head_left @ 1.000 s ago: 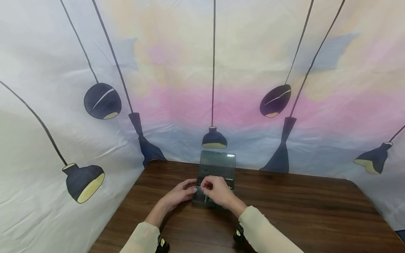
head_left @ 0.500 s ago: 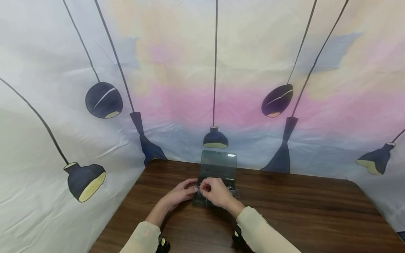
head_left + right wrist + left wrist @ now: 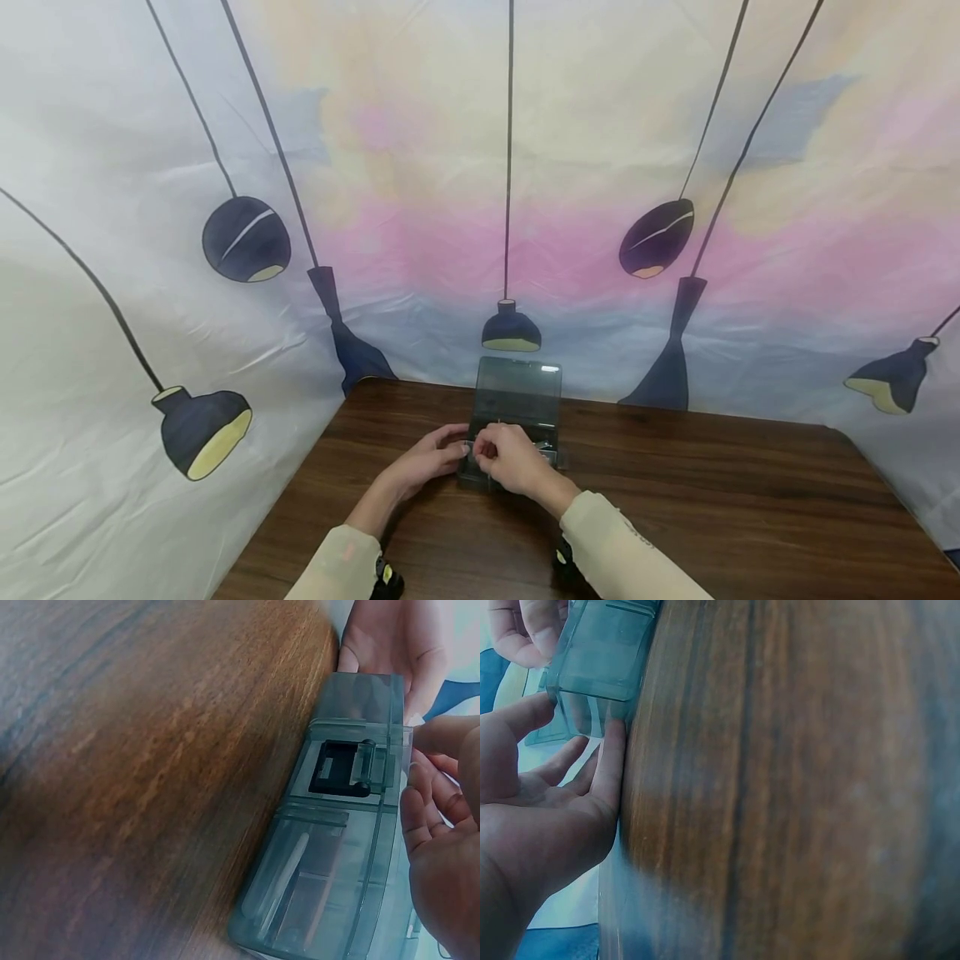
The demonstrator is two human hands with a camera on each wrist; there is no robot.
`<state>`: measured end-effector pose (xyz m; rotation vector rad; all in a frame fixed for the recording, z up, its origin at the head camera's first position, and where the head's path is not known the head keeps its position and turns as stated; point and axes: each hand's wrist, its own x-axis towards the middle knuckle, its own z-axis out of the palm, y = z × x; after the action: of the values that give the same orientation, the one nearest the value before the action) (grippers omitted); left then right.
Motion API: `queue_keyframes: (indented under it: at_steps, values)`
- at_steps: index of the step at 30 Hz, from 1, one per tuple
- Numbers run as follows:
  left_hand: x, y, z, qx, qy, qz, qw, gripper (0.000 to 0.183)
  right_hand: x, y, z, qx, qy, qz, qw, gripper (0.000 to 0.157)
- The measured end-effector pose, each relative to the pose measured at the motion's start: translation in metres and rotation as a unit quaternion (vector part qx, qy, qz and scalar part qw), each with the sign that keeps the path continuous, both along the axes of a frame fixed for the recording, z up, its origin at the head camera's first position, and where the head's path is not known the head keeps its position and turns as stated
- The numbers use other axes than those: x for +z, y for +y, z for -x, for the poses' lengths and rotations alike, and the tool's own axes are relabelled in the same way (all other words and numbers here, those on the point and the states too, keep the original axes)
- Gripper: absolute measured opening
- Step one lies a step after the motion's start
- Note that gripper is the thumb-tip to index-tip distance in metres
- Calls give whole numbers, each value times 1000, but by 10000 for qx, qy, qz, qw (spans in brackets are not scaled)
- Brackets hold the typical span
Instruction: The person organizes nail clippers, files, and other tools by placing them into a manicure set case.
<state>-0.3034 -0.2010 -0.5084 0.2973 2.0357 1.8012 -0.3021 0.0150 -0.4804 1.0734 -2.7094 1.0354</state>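
A see-through grey-green plastic box (image 3: 330,847) with a black catch (image 3: 341,768) on its front stands on the table, its clear lid (image 3: 517,392) raised at the back. My left hand (image 3: 429,457) rests at the box's left end. In the left wrist view, that hand's thumb touches the upper rim and its mostly straight fingers lie against the end wall. Over the box's left half is my right hand (image 3: 513,458), thumb and fingertips drawn together. Whether something small sits between them is hidden. A pale thin stick-like shape (image 3: 292,866) shows through the front wall.
The dark wooden table (image 3: 712,492) extends to both sides of the box. A cloth printed with hanging lamps (image 3: 420,208) hangs behind and around it. Dark wrist-worn devices show below both sleeves.
The right hand has shifted very slightly down and left over the box. My left hand keeps its place at the box's end, and the lid stays raised.
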Motion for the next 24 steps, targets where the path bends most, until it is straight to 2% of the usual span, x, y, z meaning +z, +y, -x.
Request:
queue_keyframes:
  at_steps: [6,13,21,24]
  values:
    - [0,0,-1,-13,14,31,10000,55,2,1,-1,9,-122,-66,9999,5]
    - [-1,0,0,-35,49,44,10000,55,8,8,-3,291,-352,81,9989,10]
    - [-1,2,-3,27,5,56,10000,56,16,36,-26,620,-295,327,9971,12]
    - [0,2,-3,96,60,73,9999,57,19,51,-34,614,-211,453,9969,10]
